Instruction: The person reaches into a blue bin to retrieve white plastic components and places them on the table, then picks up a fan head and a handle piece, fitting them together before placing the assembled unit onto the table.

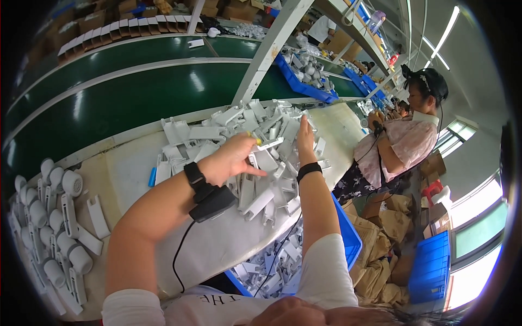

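We judge the white piece (270,144) by the mid-surface pile (261,190) light, stiff and best edge-pinched; whether our left grip (235,157) clamps it we cannot tell, our right grip (306,136) being outstretched.

The right hand (305,140) hides some white parts (265,161).

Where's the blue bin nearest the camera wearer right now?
In the head view, the blue bin sits low, right of centre, beside the table's near edge, partly hidden by the right forearm.
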`<state>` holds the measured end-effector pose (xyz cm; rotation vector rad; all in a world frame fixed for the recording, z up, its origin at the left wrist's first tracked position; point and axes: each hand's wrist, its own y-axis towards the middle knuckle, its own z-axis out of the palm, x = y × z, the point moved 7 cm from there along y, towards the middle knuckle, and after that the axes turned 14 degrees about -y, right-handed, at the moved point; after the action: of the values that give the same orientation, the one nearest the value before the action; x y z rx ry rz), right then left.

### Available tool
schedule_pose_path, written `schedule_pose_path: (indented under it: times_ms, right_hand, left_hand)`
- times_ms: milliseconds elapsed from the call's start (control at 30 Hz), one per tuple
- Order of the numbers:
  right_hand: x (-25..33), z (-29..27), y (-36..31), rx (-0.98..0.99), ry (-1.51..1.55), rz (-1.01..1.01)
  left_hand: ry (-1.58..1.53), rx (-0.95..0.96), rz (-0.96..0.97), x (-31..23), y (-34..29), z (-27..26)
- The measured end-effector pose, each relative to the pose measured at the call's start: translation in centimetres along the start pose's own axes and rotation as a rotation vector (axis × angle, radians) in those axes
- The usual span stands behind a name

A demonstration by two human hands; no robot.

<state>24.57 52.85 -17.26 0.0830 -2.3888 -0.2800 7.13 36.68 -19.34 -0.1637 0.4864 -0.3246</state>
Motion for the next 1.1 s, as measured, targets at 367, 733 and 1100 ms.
schedule_pose_path:
  times_ms: [367,733,1100]
  right_hand:
    - [-0.4,-11.6,-12.1,-0.276,0.172,-0.255]
    - [-41.4,-10.0,-37.1,0.413,-0.298,0.732]
    - [-47.6,-10.1,-45.4,0.071,-0.335,0.972]
  left_hand:
    - [0.425,-0.045,0.114,-4.2,-7.4,-0.1]
    - [1.41,0.149,1.035,-2.1,-10.5,6.6]
    - [0.717,0.094,-0.289,35.9,-2.6,-1.4]
